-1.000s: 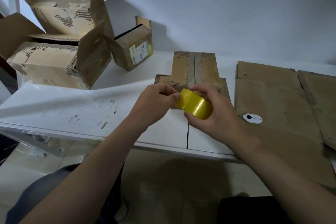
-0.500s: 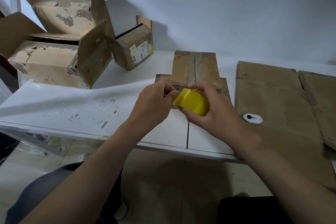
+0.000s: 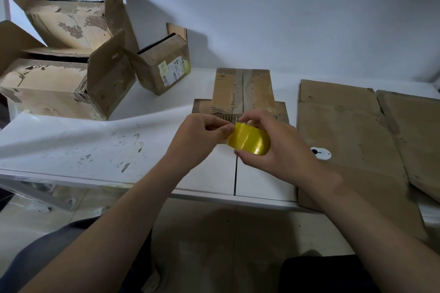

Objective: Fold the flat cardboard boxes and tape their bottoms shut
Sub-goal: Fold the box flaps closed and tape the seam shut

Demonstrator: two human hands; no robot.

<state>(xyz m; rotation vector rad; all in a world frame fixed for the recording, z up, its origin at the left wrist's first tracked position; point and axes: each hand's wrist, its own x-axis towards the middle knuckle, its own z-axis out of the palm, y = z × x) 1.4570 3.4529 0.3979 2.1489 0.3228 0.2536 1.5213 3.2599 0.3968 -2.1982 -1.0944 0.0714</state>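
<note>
A yellow tape roll (image 3: 250,140) is held above the white table (image 3: 95,150), near its front edge. My right hand (image 3: 276,147) grips the roll from the right, fingers curled over its top. My left hand (image 3: 200,138) pinches the roll's left edge with thumb and fingertips. Just behind my hands stands a folded cardboard box (image 3: 242,91), bottom up, with a taped seam down its middle. Flat cardboard sheets (image 3: 352,135) lie on the table to the right.
Two large open boxes (image 3: 64,74) are stacked at the back left, with a small labelled box (image 3: 166,66) beside them. A white round disc (image 3: 321,153) rests on the flat cardboard. A white wall rises close behind the table.
The roll has turned slightly in my right hand. My left fingertips have shifted along its left edge. Both hands stay in nearly the same place.
</note>
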